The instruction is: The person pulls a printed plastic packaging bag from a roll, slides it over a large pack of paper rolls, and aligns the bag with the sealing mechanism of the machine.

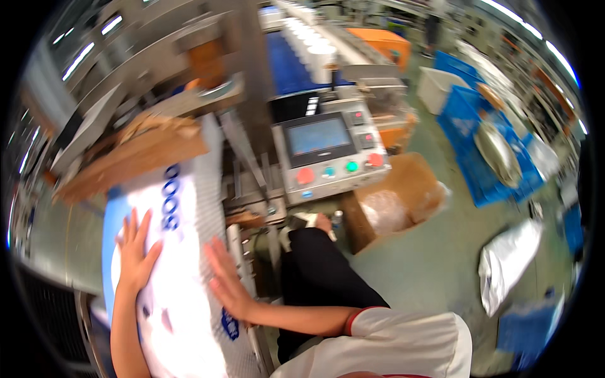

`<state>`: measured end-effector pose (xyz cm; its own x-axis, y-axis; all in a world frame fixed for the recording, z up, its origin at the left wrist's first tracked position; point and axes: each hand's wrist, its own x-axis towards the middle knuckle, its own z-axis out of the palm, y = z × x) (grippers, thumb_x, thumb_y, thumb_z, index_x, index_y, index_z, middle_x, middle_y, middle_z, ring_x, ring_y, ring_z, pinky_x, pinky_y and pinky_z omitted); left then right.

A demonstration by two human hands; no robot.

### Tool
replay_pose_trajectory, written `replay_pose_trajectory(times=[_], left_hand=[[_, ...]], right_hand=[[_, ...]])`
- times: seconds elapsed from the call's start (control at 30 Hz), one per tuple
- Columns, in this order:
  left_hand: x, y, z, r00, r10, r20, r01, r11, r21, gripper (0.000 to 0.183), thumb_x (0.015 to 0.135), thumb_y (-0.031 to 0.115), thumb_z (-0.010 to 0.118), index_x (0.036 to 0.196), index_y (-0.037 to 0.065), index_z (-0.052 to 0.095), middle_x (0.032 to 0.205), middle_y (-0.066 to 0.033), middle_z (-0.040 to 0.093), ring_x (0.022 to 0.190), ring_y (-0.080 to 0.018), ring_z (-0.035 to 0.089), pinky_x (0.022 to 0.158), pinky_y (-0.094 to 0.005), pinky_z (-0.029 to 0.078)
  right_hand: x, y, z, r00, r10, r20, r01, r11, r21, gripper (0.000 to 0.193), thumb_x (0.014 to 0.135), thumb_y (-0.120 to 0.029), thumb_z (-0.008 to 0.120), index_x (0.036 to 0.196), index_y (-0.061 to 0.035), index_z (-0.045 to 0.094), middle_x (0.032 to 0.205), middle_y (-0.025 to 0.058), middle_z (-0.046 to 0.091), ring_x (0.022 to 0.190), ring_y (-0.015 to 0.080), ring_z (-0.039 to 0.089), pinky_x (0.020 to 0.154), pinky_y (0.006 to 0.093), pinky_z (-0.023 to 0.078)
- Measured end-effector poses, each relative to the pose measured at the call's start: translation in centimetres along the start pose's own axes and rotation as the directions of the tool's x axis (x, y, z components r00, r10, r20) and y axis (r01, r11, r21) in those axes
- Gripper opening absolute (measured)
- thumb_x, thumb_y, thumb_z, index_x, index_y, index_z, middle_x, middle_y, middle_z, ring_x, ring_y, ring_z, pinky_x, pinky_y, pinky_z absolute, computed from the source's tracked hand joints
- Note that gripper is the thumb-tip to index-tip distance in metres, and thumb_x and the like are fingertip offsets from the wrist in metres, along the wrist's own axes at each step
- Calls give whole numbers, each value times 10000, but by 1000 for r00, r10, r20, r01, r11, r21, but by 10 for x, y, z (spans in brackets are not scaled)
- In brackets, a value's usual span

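A large white and blue printed plastic package lies lengthwise in front of me on the left, its far end reaching under a brown wooden-looking bar of a machine. My left hand rests flat on the package's upper face, fingers spread. Along the package's right edge is my right hand, fingers stretched out and slightly blurred, the palm turned toward the package's side. Neither hand grips anything.
A control panel with a screen and coloured buttons stands ahead. Right of it are an open cardboard box holding clear plastic, blue crates and a silvery sack on the floor. White rolls line a blue conveyor behind.
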<state>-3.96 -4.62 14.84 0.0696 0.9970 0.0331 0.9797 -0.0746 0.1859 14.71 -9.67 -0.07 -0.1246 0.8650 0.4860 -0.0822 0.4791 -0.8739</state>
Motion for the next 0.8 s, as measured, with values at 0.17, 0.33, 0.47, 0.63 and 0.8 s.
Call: replay_pose_trajectory(times=[0.17,0.33,0.47,0.63,0.8], left_hand=[[2,0,0,1000,18,-13,-18,1000,16,690,881,575,529,1487,298,350,1586,-168,165,1452,-432,100,1098,-672,11],[-2,-17,9,998,29,-60,-26,999,42,691,889,620,491,1489,313,340,1581,-179,162,1450,-439,87,1081,-697,9],[-2,-19,8,998,27,-56,-24,998,59,695,893,641,468,1492,314,333,1577,-195,157,1444,-460,78,1076,-704,8],[-1,-20,9,997,42,-63,-40,999,35,703,893,657,454,1490,304,338,1570,-211,162,1438,-477,75,1076,-706,1],[-14,-23,3,998,41,-48,-39,998,40,716,878,672,459,1484,307,349,1567,-211,168,1436,-481,79,1078,-706,1]], right_hand=[[3,5,0,999,-35,-12,35,999,18,666,1019,-459,233,1521,-26,165,1590,208,65,1472,366,43,1166,489,30],[2,6,5,1000,-23,17,22,997,79,690,1020,-449,223,1504,37,146,1578,244,58,1467,387,44,1165,485,32],[3,7,6,999,-22,38,18,995,96,693,1021,-451,228,1502,42,149,1579,243,64,1467,381,58,1168,479,42],[3,6,9,999,-17,30,14,995,101,703,1020,-461,207,1503,46,138,1582,243,46,1472,372,42,1171,470,38],[-5,-2,15,998,-23,58,15,990,139,721,1017,-459,188,1502,58,60,1578,255,-40,1470,385,-24,1166,487,6]])
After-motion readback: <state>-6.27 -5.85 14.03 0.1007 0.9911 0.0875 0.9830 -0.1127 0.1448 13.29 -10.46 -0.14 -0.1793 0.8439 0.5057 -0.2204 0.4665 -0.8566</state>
